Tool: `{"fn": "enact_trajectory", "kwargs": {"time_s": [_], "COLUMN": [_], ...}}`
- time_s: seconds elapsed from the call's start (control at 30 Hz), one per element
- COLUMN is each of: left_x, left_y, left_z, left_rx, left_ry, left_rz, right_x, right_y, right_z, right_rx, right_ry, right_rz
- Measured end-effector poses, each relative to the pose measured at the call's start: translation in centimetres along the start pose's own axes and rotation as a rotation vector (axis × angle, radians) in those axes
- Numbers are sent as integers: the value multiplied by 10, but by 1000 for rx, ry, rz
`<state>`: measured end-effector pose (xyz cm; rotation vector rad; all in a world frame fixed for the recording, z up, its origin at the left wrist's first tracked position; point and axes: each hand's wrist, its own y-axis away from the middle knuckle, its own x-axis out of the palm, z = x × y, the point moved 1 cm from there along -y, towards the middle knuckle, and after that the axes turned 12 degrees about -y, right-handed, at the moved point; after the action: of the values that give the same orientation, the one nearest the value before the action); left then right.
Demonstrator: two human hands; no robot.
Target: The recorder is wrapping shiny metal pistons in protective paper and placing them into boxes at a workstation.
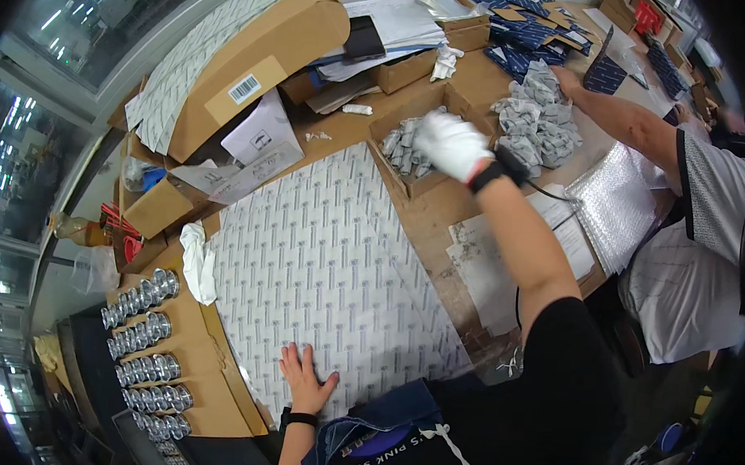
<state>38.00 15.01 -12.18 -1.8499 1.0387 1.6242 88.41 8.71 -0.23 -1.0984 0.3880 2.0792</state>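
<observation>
My left hand [305,382], bare with fingers spread, lies flat on the near edge of a broad stack of white printed wrapping paper [319,255]. Over the right side of a shallow cardboard box [404,183] is my right hand [455,145], in a white glove. Motion smears its fingers, so I cannot tell what they hold. Several small pieces wrapped in grey printed paper [402,148] fill part of that box. To its right rises a heap of similar grey wrapped pieces [540,119]. A black object with a cable [516,162] shows beside my right wrist.
Rows of shiny metal rings [151,329] stand on cardboard at the left. A white glove [198,263] lies against the paper's left edge. Large cartons [255,60] crowd the back left. Blue packets [533,36] are piled behind. A co-worker's arm [626,125] reaches in beside bubble wrap [612,206].
</observation>
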Motion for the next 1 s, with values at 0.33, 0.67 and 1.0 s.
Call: {"fn": "enact_trajectory", "kwargs": {"time_s": [0.33,0.67,1.0], "left_x": [4,-24,-34], "left_y": [4,30,110], "left_z": [7,-19,54], "left_rx": [24,-107,113], "left_ry": [-27,-1,-14], "left_rz": [-26,-148,64], "right_x": [-32,-25,-3], "right_y": [71,54,110], "right_z": [-136,-120,50], "right_rx": [-219,239,-335], "right_ry": [433,761,-583], "right_rz": [-222,15,131]}}
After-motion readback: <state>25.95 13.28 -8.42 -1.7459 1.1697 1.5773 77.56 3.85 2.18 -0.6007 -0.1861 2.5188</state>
